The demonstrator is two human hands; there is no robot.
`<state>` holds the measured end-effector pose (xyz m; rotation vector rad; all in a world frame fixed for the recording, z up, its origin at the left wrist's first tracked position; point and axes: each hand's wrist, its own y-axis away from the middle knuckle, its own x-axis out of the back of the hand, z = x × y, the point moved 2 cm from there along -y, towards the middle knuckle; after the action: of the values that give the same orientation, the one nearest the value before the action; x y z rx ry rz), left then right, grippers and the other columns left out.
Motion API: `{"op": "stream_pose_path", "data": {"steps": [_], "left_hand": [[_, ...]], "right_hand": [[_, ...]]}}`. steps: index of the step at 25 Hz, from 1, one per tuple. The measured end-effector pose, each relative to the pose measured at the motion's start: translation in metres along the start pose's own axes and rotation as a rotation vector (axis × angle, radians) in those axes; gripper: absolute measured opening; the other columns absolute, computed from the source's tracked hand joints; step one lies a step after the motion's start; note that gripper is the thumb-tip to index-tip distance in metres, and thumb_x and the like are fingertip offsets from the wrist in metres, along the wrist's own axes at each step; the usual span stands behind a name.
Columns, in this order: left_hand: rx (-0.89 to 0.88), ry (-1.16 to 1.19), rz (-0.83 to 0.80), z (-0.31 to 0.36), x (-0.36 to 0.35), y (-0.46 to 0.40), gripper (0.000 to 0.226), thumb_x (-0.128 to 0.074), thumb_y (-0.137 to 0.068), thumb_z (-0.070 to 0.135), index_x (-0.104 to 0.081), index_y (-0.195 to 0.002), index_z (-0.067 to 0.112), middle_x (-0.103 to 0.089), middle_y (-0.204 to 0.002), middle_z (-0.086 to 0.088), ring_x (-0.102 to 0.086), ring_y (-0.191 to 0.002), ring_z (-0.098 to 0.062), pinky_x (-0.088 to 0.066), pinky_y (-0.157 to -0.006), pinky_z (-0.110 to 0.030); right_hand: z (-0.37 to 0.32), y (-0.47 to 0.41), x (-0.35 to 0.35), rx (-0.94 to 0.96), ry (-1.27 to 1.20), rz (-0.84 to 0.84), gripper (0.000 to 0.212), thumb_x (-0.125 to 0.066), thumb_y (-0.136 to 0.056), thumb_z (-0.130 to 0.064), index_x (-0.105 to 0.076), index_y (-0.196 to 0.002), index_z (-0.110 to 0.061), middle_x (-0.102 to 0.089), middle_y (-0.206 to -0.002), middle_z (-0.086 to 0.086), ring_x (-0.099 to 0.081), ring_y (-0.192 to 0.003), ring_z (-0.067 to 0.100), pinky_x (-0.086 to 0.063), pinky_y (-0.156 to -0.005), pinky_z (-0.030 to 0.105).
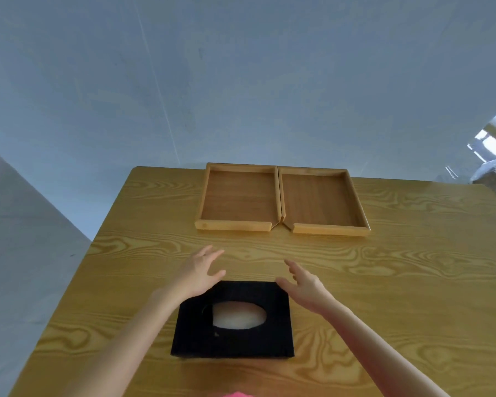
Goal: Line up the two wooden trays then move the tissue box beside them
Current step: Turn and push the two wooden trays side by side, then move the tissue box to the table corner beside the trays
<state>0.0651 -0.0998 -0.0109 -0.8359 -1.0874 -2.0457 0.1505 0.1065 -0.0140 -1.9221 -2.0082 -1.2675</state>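
Head view: both hands are out over the wooden surface (398, 282), spread wide and holding nothing. The left hand (199, 272) has fingers fanned, its wrist over the far left corner of the black tissue box (232, 339); the right hand (302, 285) hovers at the box's far right corner, thumb close to the edge, though contact is hard to call. The box sits right beneath and between the wrists, white tissue showing through its oval opening. Out beyond the fingertips, the two wooden trays, left tray (238, 199) and right tray (321, 203), sit side by side with inner walls touching, looking lined up already. So the box is next. It reads as light and fairly stiff card or felt-like covering; squeezing the top near the opening could buckle it. Best bet: palms on the two opposite side walls, low down, then lift.
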Motion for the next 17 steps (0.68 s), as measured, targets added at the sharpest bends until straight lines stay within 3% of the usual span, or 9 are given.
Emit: {"op": "stream_pose_path", "data": {"steps": [5, 10, 14, 17], "left_hand": [[0.132, 0.128, 0.085, -0.030, -0.022, 0.027, 0.073, -0.053, -0.087, 0.042, -0.017, -0.147, 0.020, -0.013, -0.157, -0.007, -0.016, -0.144, -0.025, -0.023, -0.116, -0.041], [0.211, 0.446, 0.072, -0.047, -0.035, 0.047, 0.087, -0.061, -0.084, 0.036, -0.005, -0.148, 0.017, -0.016, -0.157, -0.006, -0.023, -0.142, -0.023, -0.027, -0.114, -0.039], [0.282, 0.605, 0.058, -0.057, -0.042, 0.056, 0.085, -0.062, -0.083, 0.036, -0.012, -0.147, 0.014, -0.029, -0.152, -0.007, -0.034, -0.137, -0.025, -0.034, -0.111, -0.041], [0.259, 0.638, 0.081, -0.054, -0.044, 0.063, 0.074, -0.060, -0.085, 0.033, -0.021, -0.145, 0.012, -0.039, -0.146, -0.008, -0.040, -0.133, -0.024, -0.037, -0.109, -0.039]], "right_hand": [[0.003, 0.021, -0.025, -0.075, -0.107, 0.021, 0.071, -0.056, -0.089, -0.035, -0.015, -0.145, -0.019, -0.033, -0.148, 0.010, -0.034, -0.135, 0.024, -0.034, -0.108, 0.036], [0.004, 0.028, -0.039, -0.177, -0.198, 0.082, 0.082, -0.060, -0.087, -0.031, -0.005, -0.146, -0.017, -0.043, -0.141, 0.011, -0.046, -0.125, 0.026, -0.041, -0.098, 0.033], [0.003, 0.035, -0.043, -0.205, -0.188, 0.109, 0.058, -0.058, -0.088, -0.028, -0.031, -0.138, -0.015, -0.052, -0.131, 0.007, -0.051, -0.114, 0.021, -0.041, -0.087, 0.028], [0.000, 0.041, -0.047, -0.210, -0.193, 0.127, 0.052, -0.057, -0.089, -0.029, -0.036, -0.135, -0.016, -0.054, -0.128, 0.006, -0.052, -0.108, 0.020, -0.039, -0.082, 0.026]]}}
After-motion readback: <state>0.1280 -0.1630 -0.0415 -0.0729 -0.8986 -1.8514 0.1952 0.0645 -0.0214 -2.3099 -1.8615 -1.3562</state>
